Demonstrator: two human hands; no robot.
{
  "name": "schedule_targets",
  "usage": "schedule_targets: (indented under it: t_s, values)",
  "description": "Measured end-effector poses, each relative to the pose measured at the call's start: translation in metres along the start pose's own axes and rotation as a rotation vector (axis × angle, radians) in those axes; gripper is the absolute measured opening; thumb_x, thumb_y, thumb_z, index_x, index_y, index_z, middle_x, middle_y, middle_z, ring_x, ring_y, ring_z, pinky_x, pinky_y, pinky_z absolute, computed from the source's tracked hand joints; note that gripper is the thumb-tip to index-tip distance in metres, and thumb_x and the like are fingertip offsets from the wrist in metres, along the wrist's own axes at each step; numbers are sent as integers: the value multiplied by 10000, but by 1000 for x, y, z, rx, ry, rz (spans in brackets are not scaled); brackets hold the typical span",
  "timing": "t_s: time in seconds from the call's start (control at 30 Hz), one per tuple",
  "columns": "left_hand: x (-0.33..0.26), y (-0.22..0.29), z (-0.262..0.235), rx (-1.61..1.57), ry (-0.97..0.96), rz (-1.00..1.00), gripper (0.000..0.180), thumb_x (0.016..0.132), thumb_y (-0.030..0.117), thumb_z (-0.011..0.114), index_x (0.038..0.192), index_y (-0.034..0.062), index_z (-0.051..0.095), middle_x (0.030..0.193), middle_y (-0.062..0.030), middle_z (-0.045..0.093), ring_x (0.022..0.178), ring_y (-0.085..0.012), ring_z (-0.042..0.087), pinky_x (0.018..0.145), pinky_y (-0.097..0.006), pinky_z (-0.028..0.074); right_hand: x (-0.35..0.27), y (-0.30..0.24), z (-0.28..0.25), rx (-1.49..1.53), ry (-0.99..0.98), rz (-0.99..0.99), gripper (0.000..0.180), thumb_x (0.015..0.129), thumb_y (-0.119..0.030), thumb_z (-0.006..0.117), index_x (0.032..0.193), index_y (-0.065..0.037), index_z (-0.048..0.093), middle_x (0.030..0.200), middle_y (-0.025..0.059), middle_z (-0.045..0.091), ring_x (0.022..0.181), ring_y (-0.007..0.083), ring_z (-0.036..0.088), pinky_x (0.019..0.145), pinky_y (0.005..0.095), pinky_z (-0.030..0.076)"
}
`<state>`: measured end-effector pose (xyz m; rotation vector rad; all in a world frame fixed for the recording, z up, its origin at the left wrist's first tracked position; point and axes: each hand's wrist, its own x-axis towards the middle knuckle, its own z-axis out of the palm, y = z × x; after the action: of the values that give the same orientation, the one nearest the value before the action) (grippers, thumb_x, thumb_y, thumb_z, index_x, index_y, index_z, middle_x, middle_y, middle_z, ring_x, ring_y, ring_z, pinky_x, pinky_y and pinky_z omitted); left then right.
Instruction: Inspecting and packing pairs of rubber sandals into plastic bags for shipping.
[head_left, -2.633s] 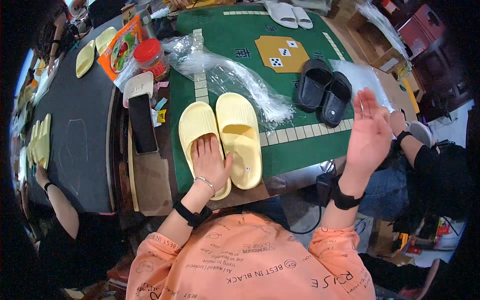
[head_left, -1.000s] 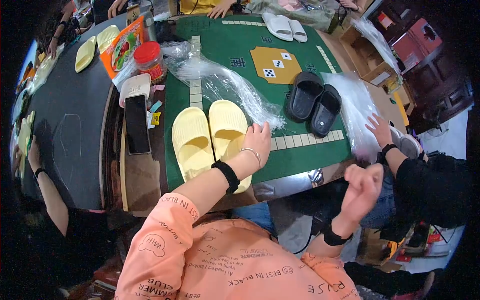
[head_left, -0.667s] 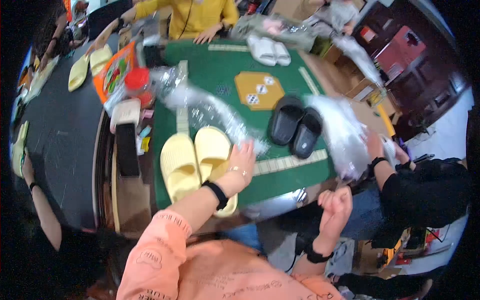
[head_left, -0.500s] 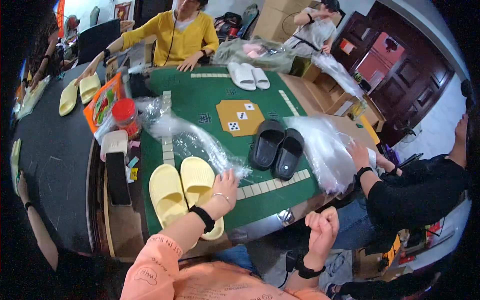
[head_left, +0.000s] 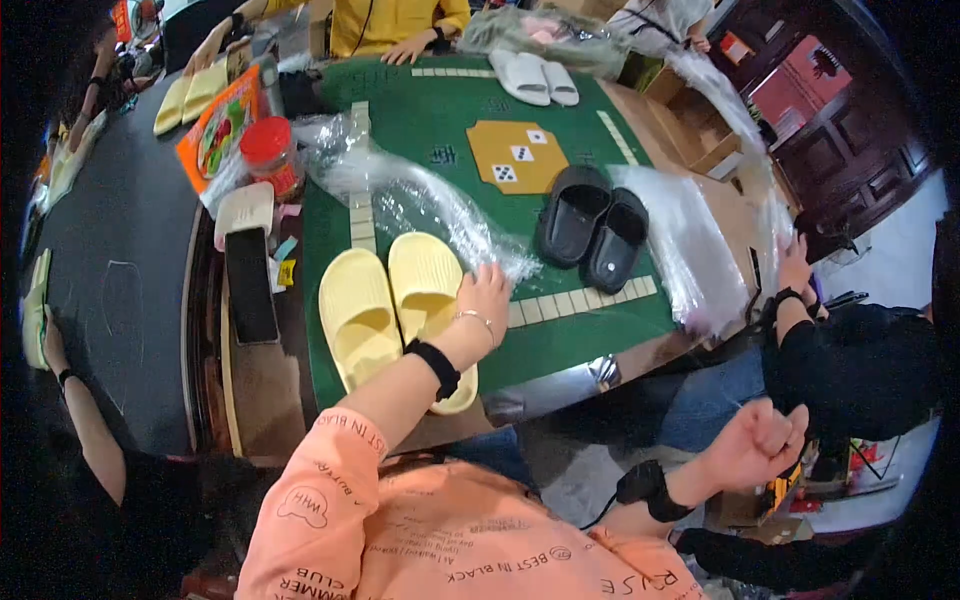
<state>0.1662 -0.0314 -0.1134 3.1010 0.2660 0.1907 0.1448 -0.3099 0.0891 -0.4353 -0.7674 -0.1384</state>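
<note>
A pair of pale yellow slides [head_left: 362, 318] lies side by side on the green mat [head_left: 420, 105], toes pointing away from me. My left hand [head_left: 483, 303] rests against the inner right side of the right slide, fingers stretched forward and slightly bent. Its fingertips are beside the end of a crumpled clear plastic bag [head_left: 430, 200]; whether they touch it I cannot tell. My right hand [head_left: 757, 443] is raised off the table's front right, its fingers curled in, with nothing visible in them. Black slides [head_left: 592, 228] lie to the right of the bag.
White slides [head_left: 535, 78] sit at the far side. Left of the yellow pair are a phone [head_left: 250, 285], a red-lidded jar [head_left: 268, 150] and an orange packet [head_left: 222, 130]. Another plastic bag [head_left: 690, 250] lies at right, near a co-worker's hand [head_left: 793, 268]. Mahjong tiles [head_left: 585, 300] line the mat.
The view has tipped down, so the table sits higher in it. My right hand has moved outward to the right. The right-hand co-worker's hand has drawn away from the bag. My left hand stays by the slide.
</note>
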Motion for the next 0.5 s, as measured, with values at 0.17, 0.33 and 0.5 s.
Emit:
schedule_targets:
  t_s: [0.17,0.33,0.5]
  values:
    - [-9,-10,0,-10,1,-1,371,777,158,495,1134,66,537,1282,-186,383,1139,-288,397,952,-366,326,-6,34,-11,-172,38,223,160,838,-88,405,726,-108,292,470,-38,184,457,88,156,563,282,233]
    - [-23,-9,-14,-90,33,60,307,759,184,540,1036,67,601,1275,-221,374,1139,-312,391,968,-383,320,-10,29,-17,-189,62,208,141,836,-102,403,735,-102,304,468,-32,199,472,89,183,573,288,247]
    - [-48,1,-37,-138,33,213,246,748,167,558,957,46,607,1214,-179,437,1120,-299,406,950,-379,331,-12,26,-22,-201,70,157,139,843,-116,395,737,-103,308,469,-31,205,472,95,184,580,292,251]
